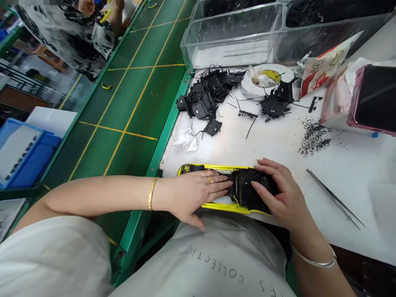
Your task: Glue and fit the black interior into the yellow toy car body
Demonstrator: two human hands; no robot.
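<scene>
A yellow and black model car body (246, 190) lies upside down along the front edge of the white table, its black inner part facing up. My left hand (198, 190) lies flat across its left and middle portion, fingers stretched out together over the black part. At the right end, my right hand (283, 196) grips the body, thumb on top and fingers at the far edge. What lies beneath my left palm is hidden. Right of my right hand rests a pair of metal tweezers (335, 198).
Behind the car body are a heap of black plastic parts (206, 97), a tape roll (247, 84), tiny black pieces (315, 138) and crumpled white paper (186, 139). A clear bin (232, 47) stands beyond. A phone (375, 99) is at right. A green conveyor (136, 107) runs left, another person (71, 33) beside it.
</scene>
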